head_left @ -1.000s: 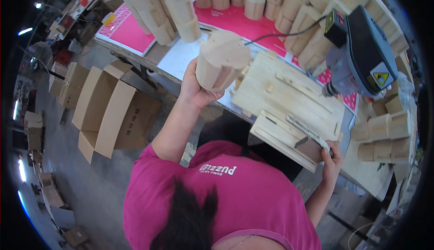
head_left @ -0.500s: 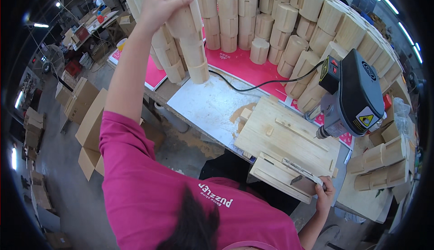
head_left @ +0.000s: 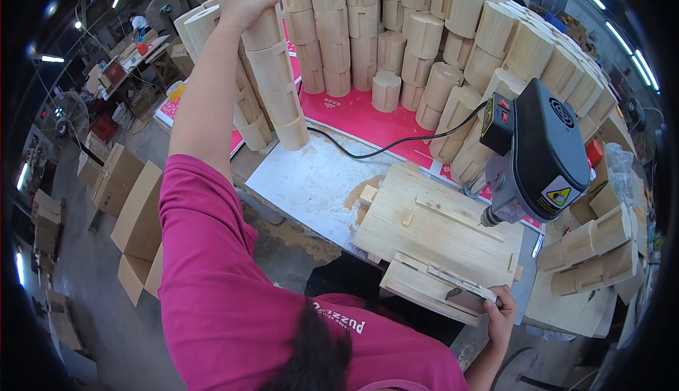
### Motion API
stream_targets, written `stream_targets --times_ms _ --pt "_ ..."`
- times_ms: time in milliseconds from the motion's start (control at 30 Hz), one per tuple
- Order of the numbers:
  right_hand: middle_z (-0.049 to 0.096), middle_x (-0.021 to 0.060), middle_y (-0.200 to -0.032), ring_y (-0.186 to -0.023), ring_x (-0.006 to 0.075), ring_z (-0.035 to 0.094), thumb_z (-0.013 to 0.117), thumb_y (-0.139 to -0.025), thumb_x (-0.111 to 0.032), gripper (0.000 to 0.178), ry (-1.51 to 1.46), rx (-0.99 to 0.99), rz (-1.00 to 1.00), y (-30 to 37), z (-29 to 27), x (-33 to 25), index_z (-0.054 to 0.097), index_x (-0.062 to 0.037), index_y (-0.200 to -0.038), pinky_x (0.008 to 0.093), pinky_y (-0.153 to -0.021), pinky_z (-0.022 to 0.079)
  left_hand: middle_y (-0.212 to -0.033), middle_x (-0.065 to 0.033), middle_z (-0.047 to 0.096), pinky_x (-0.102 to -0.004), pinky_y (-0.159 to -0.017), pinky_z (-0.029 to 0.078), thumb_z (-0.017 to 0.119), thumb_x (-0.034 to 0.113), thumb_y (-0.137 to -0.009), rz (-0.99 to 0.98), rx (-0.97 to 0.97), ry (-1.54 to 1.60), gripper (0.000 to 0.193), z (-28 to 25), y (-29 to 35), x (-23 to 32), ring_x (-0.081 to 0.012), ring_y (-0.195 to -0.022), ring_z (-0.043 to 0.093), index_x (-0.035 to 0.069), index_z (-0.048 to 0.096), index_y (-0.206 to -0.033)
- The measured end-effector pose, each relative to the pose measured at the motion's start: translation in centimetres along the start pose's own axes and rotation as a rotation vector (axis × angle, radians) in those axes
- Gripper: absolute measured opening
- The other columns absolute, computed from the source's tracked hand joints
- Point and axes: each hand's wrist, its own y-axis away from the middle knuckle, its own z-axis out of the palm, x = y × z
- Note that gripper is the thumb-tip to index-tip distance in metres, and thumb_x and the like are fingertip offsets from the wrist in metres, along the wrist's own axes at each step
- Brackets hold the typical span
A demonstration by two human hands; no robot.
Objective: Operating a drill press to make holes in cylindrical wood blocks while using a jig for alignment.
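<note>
Two hands are at work, far apart from each other. My left hand (head_left: 244, 2) is raised high with the arm stretched nearly straight up and forward in its pink sleeve (head_left: 205, 263), and the fingers are curled over the top of the wooden block (head_left: 263, 29) that crowns the nearest stack (head_left: 277, 83); the palm lies on that topmost piece, clasping it from above. That stack counts five blocks, one above the other, leaning a little, with its foot on the red mat (head_left: 361, 118) at the back of the counter (head_left: 311, 179). Just behind it a second leaning stack (head_left: 244, 118) touches it, and beyond these stand many more columns of the same pale round blocks, too many and too crowded to count, filling the rear and curving round to the right. My right hand (head_left: 501, 309) is low at the near edge, the forearm coming up from below, its fingers closed on the corner of the wooden jig (head_left: 435, 288), where a thin metal strip (head_left: 460, 281) lies along its top. One larger wooden board (head_left: 438, 225) lies just beyond the jig, under the one black-and-grey drill press head (head_left: 541, 157), whose single black cable (head_left: 375, 147) runs across the mat. On the floor to my left lie several flat cardboard boxes (head_left: 134, 214).
</note>
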Motion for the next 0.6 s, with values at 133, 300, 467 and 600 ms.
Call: stream_targets --times_ms 133,300,467,600 --pt "0.051 0.0027 -0.076 -0.074 0.0135 0.047 0.068 -0.070 -0.019 0.024 -0.014 0.020 0.044 0.3 -0.1 -0.1 0.061 0.0004 -0.081 0.0239 -0.068 0.036 -0.067 -0.0142 0.063 -0.0317 -0.059 0.051 0.078 0.041 -0.055 -0.079 -0.067 0.037 0.044 0.4 0.4 0.6 -0.0200 -0.062 0.062 0.000 0.067 -0.064" --pt "0.053 0.0038 -0.077 -0.076 0.0146 0.048 0.068 -0.070 -0.019 0.025 0.000 0.016 0.023 0.0 -0.2 0.1 0.061 0.0008 -0.082 0.0248 -0.070 0.036 -0.090 -0.0155 0.059 -0.0379 -0.078 0.045 0.077 0.039 -0.057 0.051 0.196 -0.280 0.047 0.7 1.8 1.4 -0.0262 -0.089 0.056 0.002 0.065 -0.084" --pt "0.055 0.0051 -0.078 -0.077 0.0156 0.049 0.069 -0.069 -0.019 0.025 0.007 0.020 0.039 -0.1 -0.5 -0.1 0.061 0.0009 -0.082 0.0257 -0.071 0.037 -0.098 -0.0133 0.053 -0.0414 -0.083 0.039 0.073 0.026 -0.063 0.577 0.602 -0.176 0.042 4.1 6.8 7.3 -0.0313 -0.097 0.049 0.006 0.055 -0.096" --pt "0.056 0.0060 -0.078 -0.076 0.0165 0.051 0.069 -0.067 -0.017 0.023 0.001 -0.007 0.029 -0.8 -0.6 -0.2 0.062 0.0006 -0.082 0.0266 -0.071 0.039 -0.098 -0.0129 0.051 -0.0427 -0.079 0.041 0.069 0.020 -0.063 0.598 0.262 0.136 0.038 12.7 12.3 9.6 -0.0328 -0.093 0.050 0.007 0.053 -0.095"
